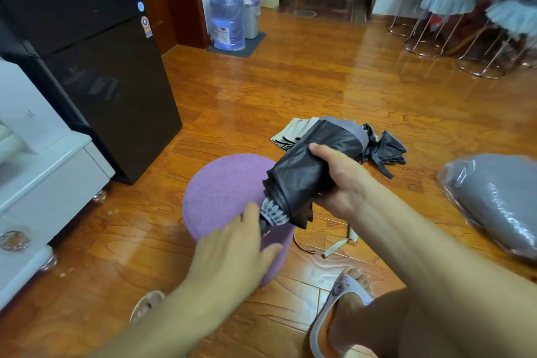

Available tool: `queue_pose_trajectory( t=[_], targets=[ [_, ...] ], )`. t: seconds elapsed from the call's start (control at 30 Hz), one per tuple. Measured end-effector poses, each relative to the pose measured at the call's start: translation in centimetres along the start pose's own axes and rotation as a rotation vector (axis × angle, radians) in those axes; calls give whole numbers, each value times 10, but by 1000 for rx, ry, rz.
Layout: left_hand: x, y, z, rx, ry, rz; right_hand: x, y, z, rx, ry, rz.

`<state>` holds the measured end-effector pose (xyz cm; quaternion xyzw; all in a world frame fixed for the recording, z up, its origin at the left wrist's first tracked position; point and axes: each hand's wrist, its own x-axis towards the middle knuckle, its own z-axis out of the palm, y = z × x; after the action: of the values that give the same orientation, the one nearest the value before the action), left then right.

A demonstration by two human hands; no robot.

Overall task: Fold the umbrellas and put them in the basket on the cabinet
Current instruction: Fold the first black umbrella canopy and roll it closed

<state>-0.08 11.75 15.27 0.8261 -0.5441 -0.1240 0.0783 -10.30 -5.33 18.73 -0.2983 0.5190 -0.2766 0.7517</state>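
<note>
Right hand (pixel 338 180): grips the folded black umbrella (pixel 308 171) around its canopy.
Left hand (pixel 232 244): fingers curled around the umbrella's handle end.
Below: purple stool (pixel 220 192).

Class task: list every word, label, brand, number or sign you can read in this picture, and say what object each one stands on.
No text here can be read for certain.
Round blue sticker on the black fridge: too small to read.
Orange and white sticker below it: blurred.
Label on the water bottle: blurred.
Faint grey mark on the white box: perhaps a logo, unclear.
</note>
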Motion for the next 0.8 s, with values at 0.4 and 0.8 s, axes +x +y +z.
queue_pose_trajectory(
  t=[0.4, 0.8],
  targets=[
    [19, -8, -31, -1135, -419, -195, -11, -16, -15, 49, -127, 48],
    [30, -13, -23, -1721, -693, -455, -14, -28, -25, -248, -230, 3]
  ],
)
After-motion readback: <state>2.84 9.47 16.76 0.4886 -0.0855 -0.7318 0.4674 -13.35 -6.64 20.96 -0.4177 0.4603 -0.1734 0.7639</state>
